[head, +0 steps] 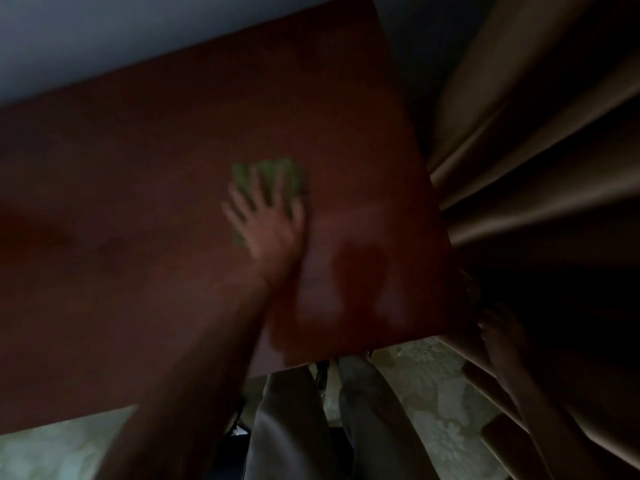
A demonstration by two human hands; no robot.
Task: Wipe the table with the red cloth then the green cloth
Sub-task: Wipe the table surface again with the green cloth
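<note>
One crumpled green cloth (268, 178) on dark reddish-brown wooden table (138, 161). Left hand (268, 225) flat on it, fingers spread, cloth showing at 12 o'clock. Right hand (498, 337) dim at 3 o'clock; grip unclear.

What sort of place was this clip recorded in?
Probably a room in a home, though the frame is dim and blurred. A dark reddish-brown table stands against a pale wall, heavy tan curtains hang beside it, and the floor looks patterned. The left hand presses a green cloth on the table.
</note>
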